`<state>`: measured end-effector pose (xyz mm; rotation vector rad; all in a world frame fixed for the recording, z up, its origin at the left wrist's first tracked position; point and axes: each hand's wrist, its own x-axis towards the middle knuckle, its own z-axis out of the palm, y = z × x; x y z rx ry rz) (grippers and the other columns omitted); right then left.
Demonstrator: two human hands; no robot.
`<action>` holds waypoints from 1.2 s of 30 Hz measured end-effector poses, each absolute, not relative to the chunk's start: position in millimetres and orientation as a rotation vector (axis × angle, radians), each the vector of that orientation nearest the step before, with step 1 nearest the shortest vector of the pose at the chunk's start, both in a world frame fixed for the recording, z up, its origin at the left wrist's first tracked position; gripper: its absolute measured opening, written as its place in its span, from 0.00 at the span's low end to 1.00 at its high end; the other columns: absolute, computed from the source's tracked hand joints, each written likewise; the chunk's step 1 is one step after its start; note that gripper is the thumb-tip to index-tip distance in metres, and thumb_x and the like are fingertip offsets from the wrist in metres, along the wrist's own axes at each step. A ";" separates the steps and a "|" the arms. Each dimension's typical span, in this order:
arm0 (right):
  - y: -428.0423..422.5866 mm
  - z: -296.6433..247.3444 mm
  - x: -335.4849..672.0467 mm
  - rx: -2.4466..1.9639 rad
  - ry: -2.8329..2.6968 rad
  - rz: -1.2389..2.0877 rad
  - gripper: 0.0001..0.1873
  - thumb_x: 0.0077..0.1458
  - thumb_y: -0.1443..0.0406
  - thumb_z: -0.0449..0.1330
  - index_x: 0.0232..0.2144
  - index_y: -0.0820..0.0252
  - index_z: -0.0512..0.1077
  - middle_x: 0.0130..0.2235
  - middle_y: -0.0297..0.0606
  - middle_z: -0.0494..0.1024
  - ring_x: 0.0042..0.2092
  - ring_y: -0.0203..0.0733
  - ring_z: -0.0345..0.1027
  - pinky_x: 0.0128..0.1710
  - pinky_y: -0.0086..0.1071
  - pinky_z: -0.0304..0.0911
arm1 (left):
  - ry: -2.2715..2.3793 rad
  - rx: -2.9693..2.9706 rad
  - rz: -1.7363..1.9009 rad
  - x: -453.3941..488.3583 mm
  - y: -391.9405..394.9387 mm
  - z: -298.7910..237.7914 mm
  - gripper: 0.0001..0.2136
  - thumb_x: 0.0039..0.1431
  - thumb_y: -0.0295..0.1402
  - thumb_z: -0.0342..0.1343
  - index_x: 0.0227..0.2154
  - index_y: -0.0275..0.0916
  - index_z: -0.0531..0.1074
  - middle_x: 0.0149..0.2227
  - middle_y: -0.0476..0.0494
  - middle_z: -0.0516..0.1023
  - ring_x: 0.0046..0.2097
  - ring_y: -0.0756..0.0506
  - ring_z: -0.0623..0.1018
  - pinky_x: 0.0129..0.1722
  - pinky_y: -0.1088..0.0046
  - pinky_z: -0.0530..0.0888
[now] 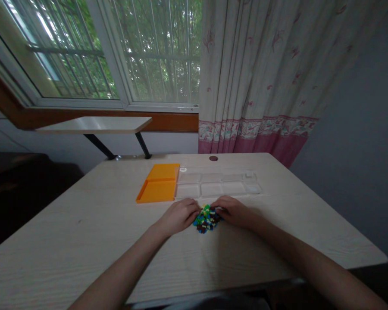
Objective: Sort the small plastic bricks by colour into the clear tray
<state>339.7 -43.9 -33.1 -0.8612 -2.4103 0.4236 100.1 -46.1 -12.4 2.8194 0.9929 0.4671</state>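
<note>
While the orange tray (pixel 158 190) sits just left of the clear tray (pixel 212 189), it's busy on the latter's near side!
Left hand (pixel 179 215), curled, touches the heap of bright pieces (pixel 206 220) just nearside of the clear tray; right hand (pixel 233 211), curled too, touches it as well. Can't tell whether either pinches a piece!

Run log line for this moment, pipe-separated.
colored pieces: heaped on table | left hand: at heap's left edge | right hand: at heap's right edge | orange case, clear tray: beyond heap
</note>
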 end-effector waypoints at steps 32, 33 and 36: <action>-39.8 -39.1 338.5 -0.846 -2.411 0.427 0.11 0.55 0.67 0.52 0.40 0.60 0.70 0.37 0.40 0.74 0.40 0.40 0.66 0.42 0.33 0.61 | 1.119 2.591 0.519 108.0 -40.7 -18.6 0.06 0.53 0.27 0.49 0.29 0.38 0.72 0.31 0.45 0.73 0.37 0.48 0.72 0.39 0.75 0.68; -39.7 -38.9 338.6 -0.844 -2.413 0.429 0.11 0.55 0.67 0.52 0.40 0.60 0.70 0.37 0.40 0.74 0.40 0.40 0.66 0.42 0.33 0.61 | 1.115 2.588 0.525 108.1 -41.2 -17.9 0.06 0.53 0.27 0.49 0.29 0.38 0.72 0.31 0.45 0.73 0.37 0.48 0.72 0.38 0.75 0.68; -40.8 -36.3 337.6 -0.836 -2.409 0.425 0.11 0.55 0.67 0.52 0.40 0.60 0.70 0.37 0.41 0.74 0.40 0.40 0.65 0.42 0.33 0.61 | 1.098 2.557 0.602 108.9 -43.1 -15.4 0.06 0.53 0.27 0.49 0.29 0.38 0.71 0.32 0.45 0.73 0.37 0.48 0.72 0.38 0.74 0.69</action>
